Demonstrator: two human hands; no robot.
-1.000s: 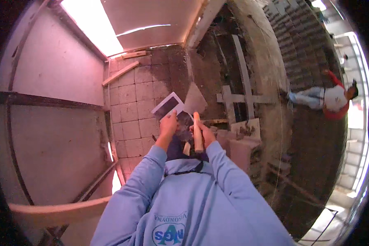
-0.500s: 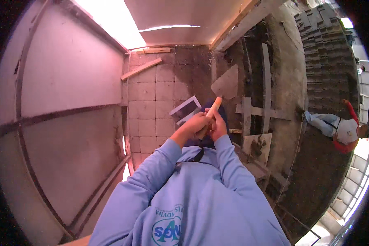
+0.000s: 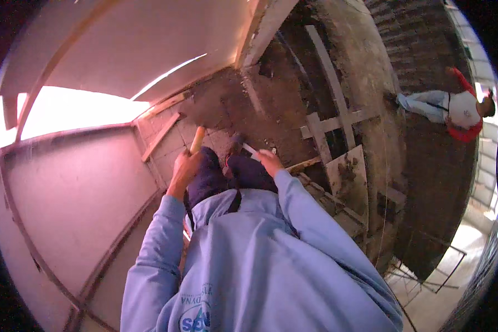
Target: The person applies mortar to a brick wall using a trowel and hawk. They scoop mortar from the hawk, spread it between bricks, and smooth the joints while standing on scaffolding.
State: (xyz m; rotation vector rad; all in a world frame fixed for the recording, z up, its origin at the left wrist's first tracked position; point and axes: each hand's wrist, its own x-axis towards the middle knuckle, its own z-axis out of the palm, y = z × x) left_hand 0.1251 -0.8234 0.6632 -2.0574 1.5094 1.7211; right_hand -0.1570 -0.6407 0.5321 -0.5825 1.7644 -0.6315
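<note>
My left hand is closed around a tool with a rounded, pale yellow handle that points up and away from me. The rest of that tool is hidden by the hand, so its kind does not show. To its right, my right hand grips a narrow pale strip, seen nearly edge-on, its end pointing toward the far left. The hands are apart, in front of my dark-trousered legs. Beyond them lie square floor tiles and dark, rough ground.
A wooden batten lies across the tiles at left. Pale panels stand along the left side. Crossed boards and a stained square board lie at right. Farther right, a person stands by dark stacked rows.
My hands, earlier together on the yellow-ended handle, have moved apart, the left one leftward with it. The view has turned. The white-edged dark rectangle and the grey four-sided plate no longer show.
</note>
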